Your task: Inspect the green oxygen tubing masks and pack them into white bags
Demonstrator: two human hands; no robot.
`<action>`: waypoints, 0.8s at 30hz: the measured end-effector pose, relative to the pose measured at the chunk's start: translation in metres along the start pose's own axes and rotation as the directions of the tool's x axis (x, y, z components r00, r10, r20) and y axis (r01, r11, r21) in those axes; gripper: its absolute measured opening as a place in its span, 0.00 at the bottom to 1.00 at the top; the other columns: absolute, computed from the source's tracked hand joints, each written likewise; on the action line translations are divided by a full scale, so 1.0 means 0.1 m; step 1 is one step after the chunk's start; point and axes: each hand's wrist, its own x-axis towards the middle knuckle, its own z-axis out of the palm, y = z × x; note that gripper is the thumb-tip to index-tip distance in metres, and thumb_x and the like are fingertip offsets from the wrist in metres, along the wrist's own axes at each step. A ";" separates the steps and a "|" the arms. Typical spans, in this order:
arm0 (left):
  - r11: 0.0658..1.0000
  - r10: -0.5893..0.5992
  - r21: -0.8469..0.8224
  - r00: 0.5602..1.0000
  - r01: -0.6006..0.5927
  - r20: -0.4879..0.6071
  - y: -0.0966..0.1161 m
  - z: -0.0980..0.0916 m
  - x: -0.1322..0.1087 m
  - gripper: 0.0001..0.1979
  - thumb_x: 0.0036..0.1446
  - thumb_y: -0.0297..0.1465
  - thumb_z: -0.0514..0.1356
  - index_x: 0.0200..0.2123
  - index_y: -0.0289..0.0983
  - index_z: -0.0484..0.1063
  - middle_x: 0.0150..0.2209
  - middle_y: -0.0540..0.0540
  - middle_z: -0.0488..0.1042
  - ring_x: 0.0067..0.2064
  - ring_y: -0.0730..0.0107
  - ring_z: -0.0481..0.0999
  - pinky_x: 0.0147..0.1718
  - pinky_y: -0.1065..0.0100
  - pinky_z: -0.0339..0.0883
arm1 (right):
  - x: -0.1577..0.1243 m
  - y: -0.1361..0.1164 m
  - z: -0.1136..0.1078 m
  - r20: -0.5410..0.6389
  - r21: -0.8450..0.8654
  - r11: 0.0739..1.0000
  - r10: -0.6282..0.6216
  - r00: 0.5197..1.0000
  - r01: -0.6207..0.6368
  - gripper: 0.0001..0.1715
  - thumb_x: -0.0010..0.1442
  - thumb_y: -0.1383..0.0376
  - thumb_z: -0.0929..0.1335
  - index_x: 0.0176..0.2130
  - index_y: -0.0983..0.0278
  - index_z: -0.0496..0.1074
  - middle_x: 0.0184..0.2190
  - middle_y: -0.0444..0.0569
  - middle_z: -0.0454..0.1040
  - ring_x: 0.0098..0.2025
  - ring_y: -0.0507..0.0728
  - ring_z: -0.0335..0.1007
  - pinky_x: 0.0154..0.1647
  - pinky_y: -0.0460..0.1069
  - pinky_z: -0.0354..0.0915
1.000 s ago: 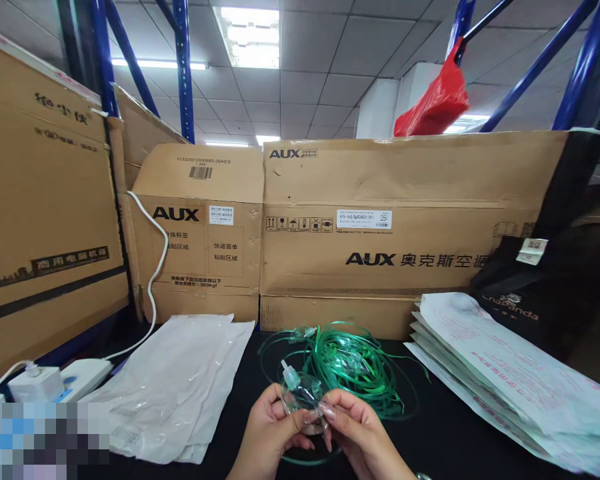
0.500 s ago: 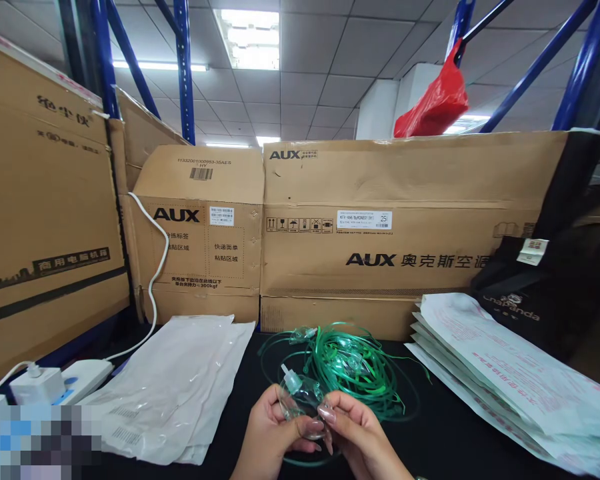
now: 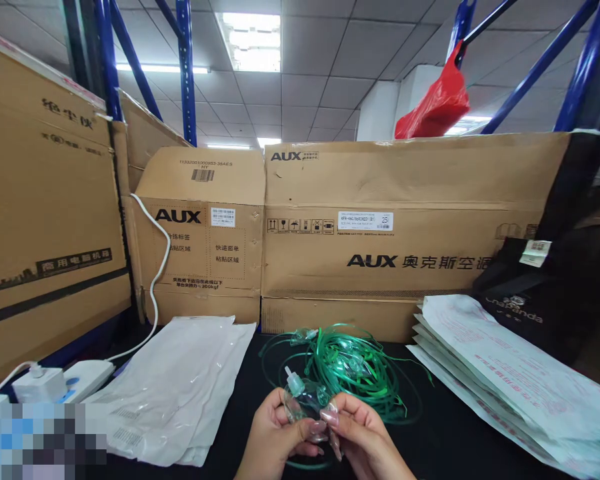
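My left hand (image 3: pixel 275 440) and my right hand (image 3: pixel 363 443) meet at the bottom centre, both pinching a small clear plastic mask (image 3: pixel 303 400) with a pale green connector on top. Thin green tubing runs from the mask under my hands. Just behind it a tangled pile of green tubing (image 3: pixel 347 363) with more clear pieces lies on the black table (image 3: pixel 445 433).
A stack of clear empty pouches (image 3: pixel 180 387) lies at the left, a stack of printed sealed pouches (image 3: pixel 510 373) at the right. Brown AUX cartons (image 3: pixel 380 227) wall the back. A white power strip (image 3: pixel 70 380) with cable sits far left. A black bag (image 3: pixel 555 293) leans at the right.
My hands with the mask have shifted slightly down and right in the view; the fingers have regripped a little. Nothing else moved.
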 end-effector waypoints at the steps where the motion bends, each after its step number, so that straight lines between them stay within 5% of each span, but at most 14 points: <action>1: 1.000 -0.001 0.001 1.000 0.001 -0.001 0.00 0.00 0.00 0.20 0.29 0.29 0.70 0.22 0.34 0.61 0.19 0.48 0.76 0.19 0.71 0.75 0.16 0.75 0.67 | 0.00 0.00 -0.01 0.010 0.000 1.000 0.002 1.000 -0.002 0.12 0.41 0.62 0.73 0.20 0.67 0.68 0.14 0.41 0.64 0.18 0.47 0.54 0.19 0.43 0.52; 24: 0.998 0.056 0.032 0.997 -0.055 -0.048 0.00 0.01 0.02 0.20 0.24 0.30 0.71 0.20 0.35 0.62 0.18 0.49 0.75 0.17 0.70 0.73 0.14 0.73 0.66 | 0.02 0.06 0.01 -0.007 0.024 1.000 0.013 1.000 -0.013 0.14 0.42 0.61 0.73 0.19 0.67 0.66 0.15 0.41 0.64 0.18 0.46 0.53 0.19 0.42 0.51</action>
